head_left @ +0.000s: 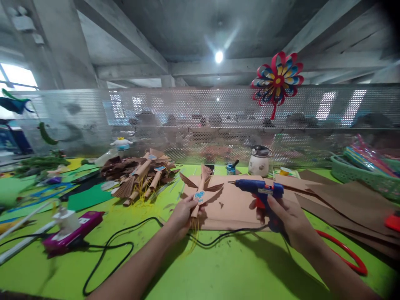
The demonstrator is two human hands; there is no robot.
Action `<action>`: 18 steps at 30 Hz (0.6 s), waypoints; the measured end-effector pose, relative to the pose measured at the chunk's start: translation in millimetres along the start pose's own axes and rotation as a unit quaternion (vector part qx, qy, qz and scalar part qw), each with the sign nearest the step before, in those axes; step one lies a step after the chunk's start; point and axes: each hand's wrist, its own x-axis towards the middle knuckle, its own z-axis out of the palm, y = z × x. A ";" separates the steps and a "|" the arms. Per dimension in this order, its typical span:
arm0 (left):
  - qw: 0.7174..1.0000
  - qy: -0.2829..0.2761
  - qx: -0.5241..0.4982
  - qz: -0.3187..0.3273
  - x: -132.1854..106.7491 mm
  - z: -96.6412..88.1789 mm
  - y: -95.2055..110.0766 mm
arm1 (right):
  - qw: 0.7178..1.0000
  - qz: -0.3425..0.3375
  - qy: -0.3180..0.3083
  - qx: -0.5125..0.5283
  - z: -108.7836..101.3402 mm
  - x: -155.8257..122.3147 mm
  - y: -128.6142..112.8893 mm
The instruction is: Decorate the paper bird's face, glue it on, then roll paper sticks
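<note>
My left hand is closed around the lower end of a brown paper bird figure with fan-folded wings and a blue sticker on its body, held upright over brown paper sheets. My right hand grips the handle of a blue hot glue gun, whose nozzle points left toward the figure, a short gap away. The gun's black cord trails left across the green table.
A pile of finished brown paper figures lies at the back left. A magenta glue gun rests front left. A white jar, green basket, more brown sheets, a red ring, and a perforated metal screen with a pinwheel.
</note>
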 end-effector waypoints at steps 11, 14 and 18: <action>0.938 0.110 0.320 0.076 18.5 -9.9 -3.6 | 0.999 0.008 0.015 0.027 0.2 2.9 7.0; 0.857 0.164 0.478 0.101 23.0 -13.7 -2.9 | 0.999 0.005 0.018 0.032 1.2 3.6 7.0; 0.776 0.168 0.595 0.123 21.5 -20.6 0.8 | 1.000 0.007 0.012 0.024 -0.9 4.2 11.7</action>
